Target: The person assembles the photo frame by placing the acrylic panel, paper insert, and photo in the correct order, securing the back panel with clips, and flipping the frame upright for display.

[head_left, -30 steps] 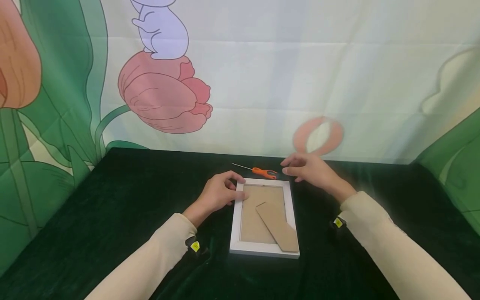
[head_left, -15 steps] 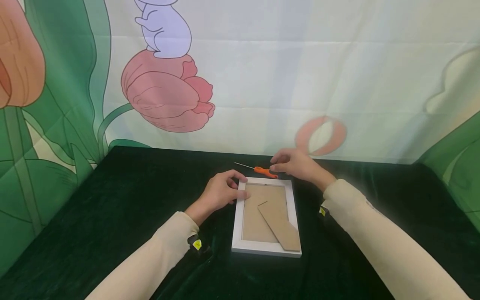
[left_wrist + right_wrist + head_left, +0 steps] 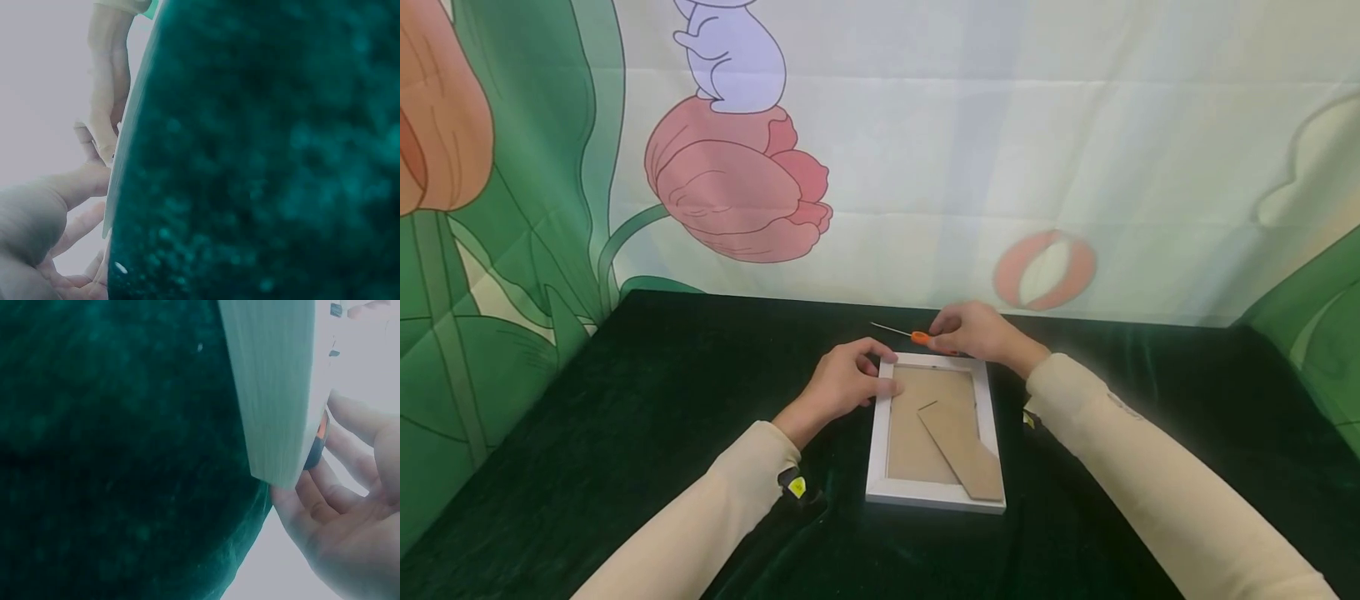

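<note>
Right grip [image 3: 983, 332]: clamped on slim orange-handled screwdriver [image 3: 919, 337]. Left grip [image 3: 841, 375]: clamped on white rectangular frame [image 3: 879, 442], rightward. Apparent step: tool pick-up; lift called for.

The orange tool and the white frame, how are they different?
Shape: the orange tool is long and skinny with a thin shaft, while the white frame is a wide, flat rectangle.
Size: the white frame looks much bigger than the orange tool.
Hands: the right hand is on the orange tool's handle; the left hand holds the white frame's edge.
Both have a hand on them.
</note>
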The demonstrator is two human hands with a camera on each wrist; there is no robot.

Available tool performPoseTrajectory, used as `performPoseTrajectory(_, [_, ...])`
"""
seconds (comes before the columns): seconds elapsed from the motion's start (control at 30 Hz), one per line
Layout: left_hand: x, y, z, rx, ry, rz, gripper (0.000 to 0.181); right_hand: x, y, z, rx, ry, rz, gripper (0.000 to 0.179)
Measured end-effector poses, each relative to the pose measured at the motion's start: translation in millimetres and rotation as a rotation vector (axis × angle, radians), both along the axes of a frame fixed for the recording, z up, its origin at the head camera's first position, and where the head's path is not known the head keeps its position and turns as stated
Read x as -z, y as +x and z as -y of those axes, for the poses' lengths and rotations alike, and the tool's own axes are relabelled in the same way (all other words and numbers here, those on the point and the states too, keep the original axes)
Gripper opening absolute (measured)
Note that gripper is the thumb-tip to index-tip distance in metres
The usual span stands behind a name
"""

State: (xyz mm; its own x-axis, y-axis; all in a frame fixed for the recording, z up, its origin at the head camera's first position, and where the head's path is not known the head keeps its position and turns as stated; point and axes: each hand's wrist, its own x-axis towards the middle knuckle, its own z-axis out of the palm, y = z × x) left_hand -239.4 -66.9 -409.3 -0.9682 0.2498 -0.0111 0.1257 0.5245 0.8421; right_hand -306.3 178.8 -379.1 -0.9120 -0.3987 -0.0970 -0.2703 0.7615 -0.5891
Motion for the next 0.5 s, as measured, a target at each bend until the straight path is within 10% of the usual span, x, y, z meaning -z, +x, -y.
performPoseTrajectory(0.5, [0.8, -0.8, 0.9, 0.002, 0.005, 0.007, 0.039, 3.0, 2.9, 9.8, 0.052, 0.048, -0.049, 0.025])
